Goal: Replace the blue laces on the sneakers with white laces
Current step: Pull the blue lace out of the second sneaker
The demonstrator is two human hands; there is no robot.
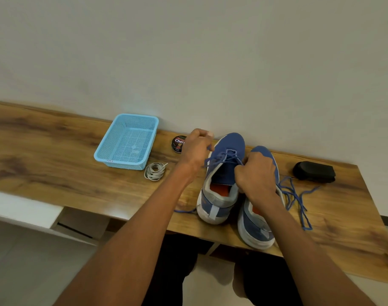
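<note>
Two blue sneakers stand side by side on the wooden table, toes toward the wall. The left sneaker still carries a blue lace through its upper eyelets. My left hand pinches one end of that lace at the shoe's left side. My right hand grips the lace's other strand at the shoe's right side and hides most of the right sneaker. A loose blue lace lies tangled on the table right of the shoes. A coil of white laces lies left of the shoes.
A light-blue plastic basket stands at the back left near the wall. A round black polish tin sits behind my left hand. A black shoe brush lies at the far right. The table's front edge runs just below the sneakers' heels.
</note>
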